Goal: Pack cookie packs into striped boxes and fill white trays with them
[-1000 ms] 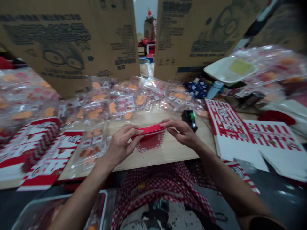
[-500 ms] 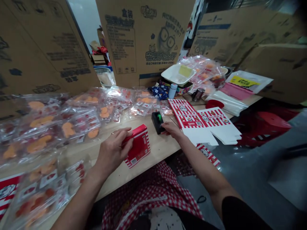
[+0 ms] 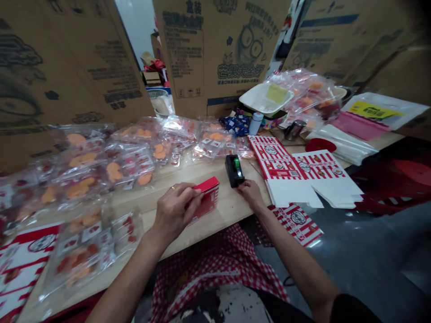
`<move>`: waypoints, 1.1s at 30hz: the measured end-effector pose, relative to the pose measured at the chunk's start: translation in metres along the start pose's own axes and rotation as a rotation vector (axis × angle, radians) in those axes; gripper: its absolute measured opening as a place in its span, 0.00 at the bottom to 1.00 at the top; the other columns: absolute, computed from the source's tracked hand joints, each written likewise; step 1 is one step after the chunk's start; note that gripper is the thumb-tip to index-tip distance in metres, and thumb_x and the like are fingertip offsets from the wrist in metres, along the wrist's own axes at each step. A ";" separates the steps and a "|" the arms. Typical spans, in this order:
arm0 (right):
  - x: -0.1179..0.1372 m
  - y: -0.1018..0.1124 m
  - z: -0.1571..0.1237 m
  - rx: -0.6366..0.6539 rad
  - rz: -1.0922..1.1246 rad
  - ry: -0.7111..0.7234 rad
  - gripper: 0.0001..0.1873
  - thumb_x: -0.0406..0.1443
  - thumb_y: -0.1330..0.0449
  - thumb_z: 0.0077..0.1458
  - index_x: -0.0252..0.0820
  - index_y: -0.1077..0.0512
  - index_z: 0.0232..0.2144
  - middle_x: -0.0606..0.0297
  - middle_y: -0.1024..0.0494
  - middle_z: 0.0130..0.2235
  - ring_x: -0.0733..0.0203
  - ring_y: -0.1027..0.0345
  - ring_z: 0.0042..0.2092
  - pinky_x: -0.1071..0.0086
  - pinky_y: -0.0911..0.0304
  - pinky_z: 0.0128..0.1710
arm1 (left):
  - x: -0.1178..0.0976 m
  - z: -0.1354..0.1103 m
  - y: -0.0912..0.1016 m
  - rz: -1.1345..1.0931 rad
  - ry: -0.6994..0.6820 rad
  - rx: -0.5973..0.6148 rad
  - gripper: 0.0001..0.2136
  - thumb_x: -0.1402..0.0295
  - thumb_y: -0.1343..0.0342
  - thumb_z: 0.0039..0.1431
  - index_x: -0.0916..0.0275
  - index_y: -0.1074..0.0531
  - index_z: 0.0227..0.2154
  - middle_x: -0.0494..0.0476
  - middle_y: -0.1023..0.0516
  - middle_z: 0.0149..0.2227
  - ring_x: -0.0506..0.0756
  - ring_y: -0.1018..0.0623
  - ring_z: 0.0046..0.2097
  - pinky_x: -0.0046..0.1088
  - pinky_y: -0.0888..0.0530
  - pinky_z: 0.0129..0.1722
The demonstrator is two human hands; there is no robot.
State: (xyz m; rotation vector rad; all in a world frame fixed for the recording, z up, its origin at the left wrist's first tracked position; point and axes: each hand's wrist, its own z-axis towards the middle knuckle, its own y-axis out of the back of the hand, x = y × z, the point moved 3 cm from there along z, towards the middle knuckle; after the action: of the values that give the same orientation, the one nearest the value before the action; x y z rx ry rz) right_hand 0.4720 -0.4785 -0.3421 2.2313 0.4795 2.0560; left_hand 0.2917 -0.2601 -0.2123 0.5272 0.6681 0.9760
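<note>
My left hand is wrapped round the top edge of a small red carton with a red-and-white striped side. The carton stands on the wooden table and its lower part is partly hidden behind my fingers. Just right of it sits a black tape dispenser with a green core. At the dispenser's near end, my right hand has thumb and fingertips pinched together. Whether a strip of tape lies between them is too small to tell.
Clear bags of orange and red pieces cover the table's left and back. Flat striped cartons lie at right, near a metal cup, a blue bottle and a white basket. Large cardboard boxes stand behind.
The view has swung left. My left hand has turned the red carton, so less of its broad face shows. My right hand has drawn slightly back from the dispenser toward me.
</note>
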 end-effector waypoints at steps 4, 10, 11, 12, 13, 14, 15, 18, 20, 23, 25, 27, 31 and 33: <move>0.039 0.004 -0.039 0.002 0.003 0.109 0.07 0.40 0.40 0.51 0.42 0.29 0.26 0.67 0.28 0.24 0.62 0.34 0.29 0.70 0.37 0.30 | -0.007 -0.003 0.004 -0.082 0.081 0.017 0.03 0.75 0.46 0.66 0.62 0.30 0.36 0.60 0.25 0.42 0.53 0.23 0.41 0.29 0.25 0.40; 0.125 -0.032 -0.124 0.485 0.285 0.306 0.18 0.40 0.42 0.61 0.37 0.23 0.49 0.72 0.29 0.21 0.69 0.39 0.22 0.73 0.41 0.23 | -0.016 -0.012 0.009 -0.152 0.148 0.018 0.07 0.75 0.47 0.66 0.60 0.33 0.45 0.57 0.27 0.40 0.54 0.24 0.41 0.31 0.24 0.42; 0.132 -0.040 -0.130 0.515 0.318 0.287 0.23 0.40 0.42 0.61 0.36 0.26 0.56 0.73 0.29 0.21 0.69 0.39 0.21 0.74 0.40 0.22 | -0.015 -0.014 0.008 -0.167 0.182 0.003 0.09 0.75 0.47 0.66 0.60 0.35 0.48 0.57 0.27 0.41 0.54 0.23 0.41 0.31 0.24 0.42; 0.135 -0.048 -0.133 0.529 0.339 0.258 0.29 0.41 0.42 0.61 0.35 0.31 0.62 0.74 0.29 0.21 0.69 0.39 0.20 0.74 0.40 0.22 | -0.015 -0.017 0.008 -0.184 0.218 -0.014 0.11 0.74 0.47 0.66 0.60 0.37 0.50 0.57 0.27 0.42 0.54 0.23 0.42 0.32 0.23 0.43; 0.137 -0.055 -0.133 0.530 0.349 0.223 0.35 0.41 0.42 0.60 0.34 0.37 0.66 0.74 0.28 0.20 0.68 0.38 0.20 0.74 0.39 0.21 | -0.015 -0.019 0.007 -0.202 0.250 -0.028 0.14 0.74 0.46 0.66 0.60 0.39 0.51 0.58 0.28 0.44 0.54 0.22 0.43 0.32 0.23 0.43; 0.136 -0.060 -0.132 0.523 0.347 0.187 0.39 0.41 0.41 0.60 0.32 0.42 0.69 0.74 0.28 0.20 0.68 0.37 0.19 0.73 0.38 0.21 | -0.015 -0.021 0.006 -0.222 0.270 -0.036 0.15 0.74 0.46 0.66 0.59 0.40 0.53 0.58 0.28 0.45 0.54 0.22 0.44 0.31 0.22 0.43; 0.135 -0.065 -0.129 0.507 0.332 0.154 0.41 0.42 0.41 0.59 0.30 0.45 0.70 0.74 0.27 0.20 0.67 0.36 0.19 0.73 0.37 0.21 | -0.015 -0.023 0.005 -0.239 0.279 -0.043 0.16 0.74 0.46 0.66 0.59 0.41 0.53 0.58 0.28 0.46 0.54 0.22 0.45 0.31 0.22 0.43; 0.128 -0.071 -0.122 0.458 0.239 0.095 0.41 0.41 0.42 0.58 0.28 0.44 0.69 0.72 0.26 0.19 0.66 0.35 0.18 0.72 0.36 0.20 | -0.016 -0.023 0.006 -0.242 0.257 -0.049 0.17 0.75 0.46 0.65 0.59 0.41 0.54 0.58 0.28 0.46 0.55 0.22 0.47 0.32 0.22 0.44; 0.124 -0.071 -0.121 0.445 0.188 0.098 0.40 0.40 0.42 0.58 0.29 0.42 0.69 0.72 0.27 0.19 0.65 0.35 0.17 0.72 0.37 0.19 | -0.018 -0.020 0.008 -0.215 0.196 -0.010 0.14 0.76 0.47 0.66 0.60 0.37 0.52 0.59 0.28 0.44 0.55 0.23 0.46 0.33 0.23 0.44; 0.121 -0.070 -0.121 0.469 0.200 0.115 0.39 0.39 0.43 0.57 0.31 0.41 0.68 0.74 0.28 0.18 0.65 0.36 0.17 0.72 0.37 0.18 | -0.020 -0.014 0.012 -0.220 0.129 0.072 0.11 0.76 0.50 0.67 0.61 0.30 0.50 0.59 0.27 0.41 0.55 0.25 0.44 0.33 0.25 0.44; 0.119 -0.072 -0.121 0.488 0.259 0.132 0.39 0.39 0.43 0.57 0.32 0.42 0.68 0.74 0.29 0.18 0.66 0.36 0.18 0.73 0.38 0.19 | -0.018 -0.011 0.013 -0.261 0.142 0.089 0.11 0.76 0.51 0.68 0.62 0.28 0.49 0.60 0.26 0.42 0.55 0.24 0.44 0.31 0.25 0.43; 0.116 -0.075 -0.117 0.489 0.299 0.161 0.39 0.38 0.43 0.57 0.33 0.43 0.69 0.74 0.28 0.20 0.66 0.35 0.20 0.73 0.38 0.21 | -0.011 -0.006 0.014 -0.283 0.164 0.091 0.09 0.74 0.49 0.68 0.62 0.26 0.46 0.61 0.24 0.44 0.55 0.23 0.45 0.32 0.25 0.44; 0.106 -0.080 -0.106 0.413 0.206 0.232 0.41 0.37 0.42 0.58 0.38 0.47 0.71 0.73 0.27 0.22 0.64 0.34 0.21 0.71 0.36 0.23 | 0.000 0.012 0.011 -0.164 0.206 0.189 0.05 0.70 0.45 0.67 0.62 0.27 0.34 0.57 0.22 0.36 0.54 0.22 0.38 0.31 0.26 0.40; 0.100 -0.077 -0.110 0.375 0.139 0.256 0.43 0.39 0.42 0.58 0.38 0.50 0.72 0.72 0.27 0.21 0.61 0.34 0.21 0.68 0.35 0.22 | -0.004 0.023 0.010 -0.021 0.241 0.323 0.06 0.71 0.44 0.66 0.62 0.29 0.31 0.56 0.22 0.33 0.54 0.22 0.35 0.30 0.27 0.36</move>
State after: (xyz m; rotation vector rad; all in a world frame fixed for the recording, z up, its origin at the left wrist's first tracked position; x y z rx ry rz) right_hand 0.3555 -0.3958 -0.2545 2.2494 0.8112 2.5236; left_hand 0.3009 -0.2616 -0.1885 0.6902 1.0558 0.9244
